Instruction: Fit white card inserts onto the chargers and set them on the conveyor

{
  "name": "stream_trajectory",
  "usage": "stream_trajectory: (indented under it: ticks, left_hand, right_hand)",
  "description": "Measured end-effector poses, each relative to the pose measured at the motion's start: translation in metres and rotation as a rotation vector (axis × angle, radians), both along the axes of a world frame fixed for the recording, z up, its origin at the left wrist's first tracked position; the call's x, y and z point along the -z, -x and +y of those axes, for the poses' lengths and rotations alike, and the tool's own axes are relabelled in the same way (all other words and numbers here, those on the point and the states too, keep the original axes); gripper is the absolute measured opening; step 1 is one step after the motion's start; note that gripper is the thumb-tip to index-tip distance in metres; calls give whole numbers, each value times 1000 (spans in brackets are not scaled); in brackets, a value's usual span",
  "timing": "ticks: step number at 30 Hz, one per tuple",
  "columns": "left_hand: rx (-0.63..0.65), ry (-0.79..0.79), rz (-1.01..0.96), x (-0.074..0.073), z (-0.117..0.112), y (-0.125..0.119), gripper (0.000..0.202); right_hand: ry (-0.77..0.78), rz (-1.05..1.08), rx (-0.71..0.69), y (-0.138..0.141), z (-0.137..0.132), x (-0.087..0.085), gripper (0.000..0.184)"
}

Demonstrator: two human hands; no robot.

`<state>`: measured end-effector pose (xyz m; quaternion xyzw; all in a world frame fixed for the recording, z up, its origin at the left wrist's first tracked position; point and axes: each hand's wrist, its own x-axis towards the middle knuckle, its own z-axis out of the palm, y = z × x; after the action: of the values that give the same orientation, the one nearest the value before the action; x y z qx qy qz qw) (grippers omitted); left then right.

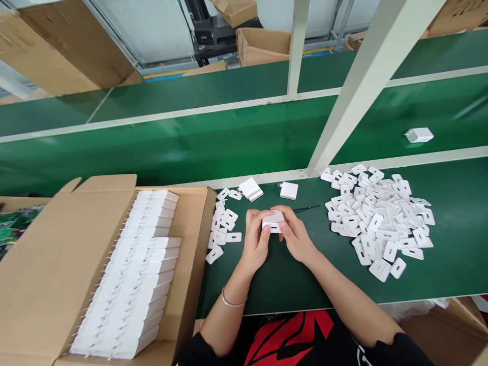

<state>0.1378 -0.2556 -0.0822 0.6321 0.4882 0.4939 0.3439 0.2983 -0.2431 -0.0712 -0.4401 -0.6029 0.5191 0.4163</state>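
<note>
Between my two hands, over the green table, is a white charger (273, 219) whose slotted end faces me. My left hand (256, 235) grips its left side with thumb and fingers. On the other side my right hand (296, 232) closes round it, thumb near the slotted face. Behind my right hand lies a thin black tool, perhaps tweezers (307, 208), partly hidden by the fingers. Two more white chargers, one (250, 189) and another (288, 190), rest at the back of the table. A small group of white slotted end plates (224, 221) lies left of my hands.
A large pile of white slotted plates (381, 213) covers the right of the table (290, 284). At left stands an open cardboard box (198, 264) with rows of white chargers (133, 264). A pale post (354, 76) rises behind. One charger (419, 135) sits on the moving-belt-like green surface beyond.
</note>
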Motion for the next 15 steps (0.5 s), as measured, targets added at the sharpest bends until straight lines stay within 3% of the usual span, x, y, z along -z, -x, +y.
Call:
stream_trajectory:
  ticks: [4, 7, 10, 15]
  left_hand:
    - [80, -36, -16, 0, 2, 2, 52]
    - [135, -43, -59, 0, 5, 3, 46]
    - [92, -57, -73, -1, 7, 3, 37]
    - [4, -79, -49, -1, 6, -2, 40]
  right_hand:
    - [-40, -23, 75, -2, -1, 2, 47]
    - [-45, -48, 95, -3, 0, 3, 44]
    - [-25, -32, 64, -1, 0, 1, 43]
    - [7, -33, 57, 5, 1, -1, 43]
